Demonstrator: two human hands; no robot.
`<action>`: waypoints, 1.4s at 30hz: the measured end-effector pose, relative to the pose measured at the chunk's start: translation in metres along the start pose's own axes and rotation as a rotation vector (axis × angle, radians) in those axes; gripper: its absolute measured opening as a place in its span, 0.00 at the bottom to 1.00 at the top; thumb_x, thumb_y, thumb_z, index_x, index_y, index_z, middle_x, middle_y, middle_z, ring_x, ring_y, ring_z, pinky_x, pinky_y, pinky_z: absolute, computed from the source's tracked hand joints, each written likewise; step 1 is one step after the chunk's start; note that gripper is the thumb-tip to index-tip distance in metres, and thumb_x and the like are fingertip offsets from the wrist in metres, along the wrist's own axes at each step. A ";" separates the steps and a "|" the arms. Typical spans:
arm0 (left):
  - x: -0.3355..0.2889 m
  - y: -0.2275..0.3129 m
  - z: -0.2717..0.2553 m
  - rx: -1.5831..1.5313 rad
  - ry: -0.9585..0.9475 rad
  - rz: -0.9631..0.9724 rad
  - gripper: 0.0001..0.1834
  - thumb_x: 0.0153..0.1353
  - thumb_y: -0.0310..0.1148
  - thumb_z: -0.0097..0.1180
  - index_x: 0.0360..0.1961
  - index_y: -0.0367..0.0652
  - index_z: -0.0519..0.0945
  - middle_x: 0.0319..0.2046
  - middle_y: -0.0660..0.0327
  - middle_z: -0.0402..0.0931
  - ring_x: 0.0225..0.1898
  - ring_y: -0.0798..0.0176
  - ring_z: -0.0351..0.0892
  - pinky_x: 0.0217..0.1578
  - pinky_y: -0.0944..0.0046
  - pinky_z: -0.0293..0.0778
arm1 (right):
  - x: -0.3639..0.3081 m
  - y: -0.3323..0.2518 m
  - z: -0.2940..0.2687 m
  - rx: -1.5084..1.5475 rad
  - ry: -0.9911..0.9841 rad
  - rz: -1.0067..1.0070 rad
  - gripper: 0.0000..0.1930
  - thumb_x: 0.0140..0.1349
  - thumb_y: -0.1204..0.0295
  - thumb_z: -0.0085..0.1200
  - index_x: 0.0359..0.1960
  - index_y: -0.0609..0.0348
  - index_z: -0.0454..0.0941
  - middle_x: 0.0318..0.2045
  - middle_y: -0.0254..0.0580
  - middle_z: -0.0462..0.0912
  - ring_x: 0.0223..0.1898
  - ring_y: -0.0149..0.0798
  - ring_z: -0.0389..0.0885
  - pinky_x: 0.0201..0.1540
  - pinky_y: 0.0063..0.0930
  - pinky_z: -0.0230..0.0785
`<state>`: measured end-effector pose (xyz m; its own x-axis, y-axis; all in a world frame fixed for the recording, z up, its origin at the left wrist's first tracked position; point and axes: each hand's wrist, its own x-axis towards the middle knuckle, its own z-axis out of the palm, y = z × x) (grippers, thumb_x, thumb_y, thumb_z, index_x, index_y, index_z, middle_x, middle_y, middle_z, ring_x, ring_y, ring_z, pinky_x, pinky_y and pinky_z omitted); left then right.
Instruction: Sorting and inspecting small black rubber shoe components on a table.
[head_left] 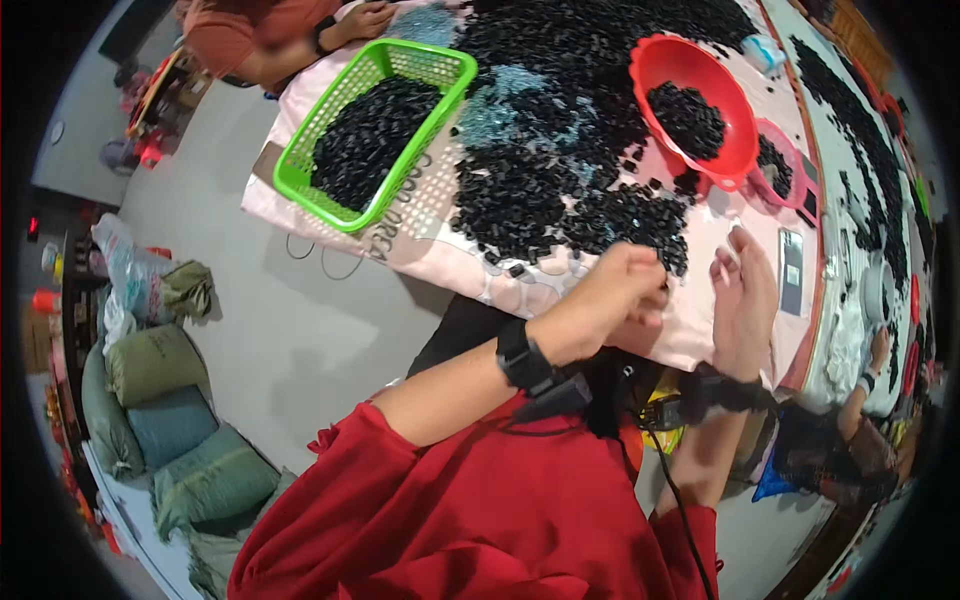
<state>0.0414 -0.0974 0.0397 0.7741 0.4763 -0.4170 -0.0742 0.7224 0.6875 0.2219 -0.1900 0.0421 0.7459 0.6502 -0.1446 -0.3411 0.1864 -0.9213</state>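
Observation:
Over the near edge of a pink-covered table (655, 335), my left hand (615, 295) is curled with its fingertips drawn together. Whatever those fingers hold, if anything, is too small or hidden to make out. To its right, my right hand (745, 300) is raised with bent fingers apart and nothing visible in them. Just beyond my left hand spreads a heap of small black pieces (625, 225), with clear bluish pieces (520, 110) mixed in farther back.
At the left stands a green basket (290, 185) of black pieces. A red basket (740, 95) and a pink basket (797, 165) hold more at the right. A phone-like slab (791, 272) lies beside my right hand. Another person's arm (270, 65) rests at the far left; sacks (215, 480) sit leftward.

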 end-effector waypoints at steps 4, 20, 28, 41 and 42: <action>0.013 0.025 -0.032 -0.384 0.150 -0.001 0.10 0.70 0.34 0.57 0.48 0.44 0.80 0.36 0.67 0.80 0.32 0.72 0.78 0.28 0.72 0.73 | -0.049 0.010 0.026 -0.107 -0.387 0.275 0.19 0.76 0.64 0.46 0.58 0.68 0.74 0.51 0.43 0.79 0.44 0.35 0.80 0.50 0.30 0.72; 0.025 0.027 -0.060 -0.245 0.488 0.583 0.11 0.73 0.36 0.53 0.49 0.41 0.74 0.31 0.64 0.74 0.21 0.75 0.71 0.16 0.74 0.64 | -0.136 0.035 0.090 -0.294 -0.700 0.578 0.17 0.76 0.65 0.49 0.56 0.68 0.69 0.44 0.39 0.80 0.42 0.27 0.79 0.47 0.23 0.75; 0.003 0.031 -0.083 0.068 0.328 0.334 0.14 0.74 0.38 0.51 0.50 0.38 0.75 0.35 0.61 0.76 0.25 0.71 0.76 0.20 0.72 0.71 | -0.100 0.042 0.064 -0.473 -0.716 0.525 0.22 0.78 0.65 0.44 0.64 0.70 0.66 0.47 0.45 0.81 0.43 0.34 0.83 0.47 0.27 0.77; -0.027 -0.002 -0.096 1.030 0.295 0.456 0.11 0.66 0.33 0.55 0.44 0.36 0.78 0.40 0.47 0.78 0.42 0.44 0.81 0.43 0.52 0.77 | 0.027 0.011 0.026 -0.830 -0.238 -0.145 0.16 0.69 0.81 0.50 0.58 0.68 0.73 0.44 0.52 0.81 0.40 0.42 0.85 0.42 0.30 0.77; -0.028 -0.004 -0.098 1.039 0.287 0.446 0.11 0.67 0.33 0.55 0.44 0.36 0.78 0.41 0.47 0.78 0.42 0.45 0.81 0.42 0.53 0.77 | 0.041 0.012 0.018 -1.044 -0.205 -0.392 0.17 0.68 0.81 0.51 0.59 0.67 0.73 0.47 0.54 0.80 0.43 0.46 0.84 0.44 0.31 0.77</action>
<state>-0.0414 -0.0641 -0.0099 0.6285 0.7766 -0.0428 0.3495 -0.2328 0.9075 0.2377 -0.1477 0.0314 0.5560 0.8083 0.1935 0.6108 -0.2395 -0.7547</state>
